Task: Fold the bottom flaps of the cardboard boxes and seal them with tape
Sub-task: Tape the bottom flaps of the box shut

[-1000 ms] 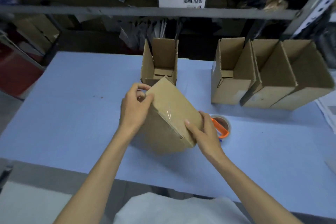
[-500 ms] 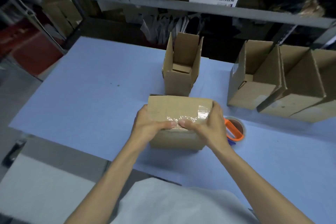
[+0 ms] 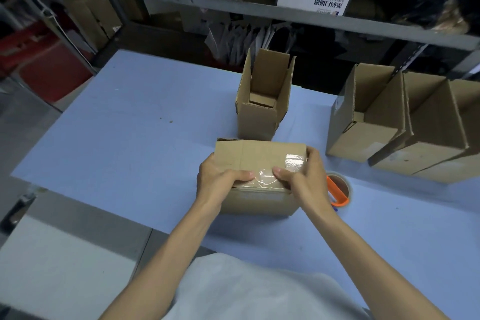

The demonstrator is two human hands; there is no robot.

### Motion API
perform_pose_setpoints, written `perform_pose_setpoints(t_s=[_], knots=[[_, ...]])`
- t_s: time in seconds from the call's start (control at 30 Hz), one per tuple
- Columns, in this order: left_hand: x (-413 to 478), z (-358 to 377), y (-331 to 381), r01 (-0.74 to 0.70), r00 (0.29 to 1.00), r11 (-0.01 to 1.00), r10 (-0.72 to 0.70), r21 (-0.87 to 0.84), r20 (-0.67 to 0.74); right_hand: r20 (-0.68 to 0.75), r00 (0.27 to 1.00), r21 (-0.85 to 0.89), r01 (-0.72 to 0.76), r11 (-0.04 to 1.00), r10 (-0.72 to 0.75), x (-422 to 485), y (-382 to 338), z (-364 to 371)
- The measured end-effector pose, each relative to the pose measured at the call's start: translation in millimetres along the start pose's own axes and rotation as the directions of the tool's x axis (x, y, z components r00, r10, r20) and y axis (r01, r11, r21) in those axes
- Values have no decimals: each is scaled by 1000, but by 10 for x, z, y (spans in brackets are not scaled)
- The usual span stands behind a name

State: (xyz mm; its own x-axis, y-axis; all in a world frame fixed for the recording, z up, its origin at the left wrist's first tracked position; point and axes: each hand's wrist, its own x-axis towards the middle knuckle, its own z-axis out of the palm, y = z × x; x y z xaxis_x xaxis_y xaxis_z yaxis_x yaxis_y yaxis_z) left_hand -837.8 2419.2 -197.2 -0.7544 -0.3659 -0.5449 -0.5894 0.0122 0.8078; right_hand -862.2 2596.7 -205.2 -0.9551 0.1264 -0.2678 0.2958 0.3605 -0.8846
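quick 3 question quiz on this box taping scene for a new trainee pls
1. Multiple choice: where is the tape roll?
A) inside an open box
B) on the table, right of the taped box
C) up on the shelf

2. True or false: the left hand and the right hand both grip the taped box.

3. Fill in: the upright box behind the taped box is ____ at the top.

Key: 1 B; 2 true; 3 open.
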Motion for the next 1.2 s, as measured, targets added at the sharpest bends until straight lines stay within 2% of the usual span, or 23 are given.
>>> perform_pose_setpoints(t_s=[0.07, 0.13, 0.17, 0.2, 0.23, 0.27, 0.3, 0.33, 0.37, 0.4, 0.43, 0.47, 0.5, 0.53, 0.6, 0.67, 0.7, 0.77, 0.87, 1.0, 1.13, 1.2], knots=[[29, -25, 18, 46, 999, 997, -47, -68, -15, 27, 999, 94, -37, 995, 35, 33, 40, -31], [44, -48, 51, 37, 999, 996, -38, -82, -12, 29, 999, 48, -31, 998, 30, 13, 71, -30], [51, -49, 75, 18, 1000, 997, -18, -74, 4, 17, 1000, 6, 2, 1000, -2, -26, 59, -23], [62, -46, 98, 1, 1000, 998, 0, -60, 16, -9, 994, -71, 106, 992, -107, -75, 44, -26], [80, -39, 113, -9, 1000, 999, 10, -50, 18, -15, 957, -188, 283, 941, -291, -124, 17, -34], [98, -29, 127, -9, 1000, 999, 10, -42, 17, 34, 863, -311, 488, 815, -503, -150, 5, -35], [115, -15, 140, -9, 1000, 1000, 9, -21, 16, 118, 735, -375, 655, 656, -667, -153, 13, -20], [126, -3, 149, -24, 1000, 999, 23, 42, 8, 182, 634, -395, 747, 534, -752, -151, 36, 12], [125, 6, 148, -79, 997, 985, 82, 151, -14, 200, 581, -402, 783, 475, -789, -159, 48, 49], [105, 2, 141, -181, 979, 944, 200, 275, -43, 182, 561, -409, 790, 457, -807, -165, 57, 84], [78, -10, 120, -332, 924, 863, 378, 381, -50, 155, 563, -417, 782, 462, -812, -164, 58, 113], [48, -30, 97, -504, 822, 732, 570, 458, -6, 133, 569, -427, 772, 471, -812, -157, 49, 139], [27, -48, 82, -644, 705, 579, 703, 500, 94, 108, 571, -438, 762, 477, -814, -148, 29, 157], [13, -68, 68, -729, 619, 452, 756, 514, 214, 87, 579, -447, 750, 488, -811, -137, 8, 168], [23, -105, 23, -797, 522, 296, 776, 526, 355, 73, 610, -446, 728, 521, -789, -111, -33, 193], [50, -99, -19, -793, 450, 199, 829, 576, 332, 94, 615, -442, 730, 521, -783, -96, -23, 209], [58, -80, -24, -780, 429, 182, 852, 599, 300, 110, 617, -438, 734, 519, -780, -83, -1, 192], [59, -19, -21, -768, 429, 207, 868, 606, 248, 123, 627, -434, 731, 526, -770, -47, 36, 103], [90, 52, 3, -777, 441, 241, 867, 581, 231, 90, 586, -485, 732, 479, -805, 5, 32, 51], [175, 25, 10, -745, 531, 355, 828, 565, 179, 117, 575, -486, 744, 458, -810, 120, -29, 122], [261, -55, -44, -777, 558, 354, 770, 521, 309, 196, 559, -536, 749, 389, -806, 169, 78, 37], [271, -67, -92, -771, 567, 341, 752, 538, 336, 305, 556, -542, 769, 339, -773, 153, 75, 21]])
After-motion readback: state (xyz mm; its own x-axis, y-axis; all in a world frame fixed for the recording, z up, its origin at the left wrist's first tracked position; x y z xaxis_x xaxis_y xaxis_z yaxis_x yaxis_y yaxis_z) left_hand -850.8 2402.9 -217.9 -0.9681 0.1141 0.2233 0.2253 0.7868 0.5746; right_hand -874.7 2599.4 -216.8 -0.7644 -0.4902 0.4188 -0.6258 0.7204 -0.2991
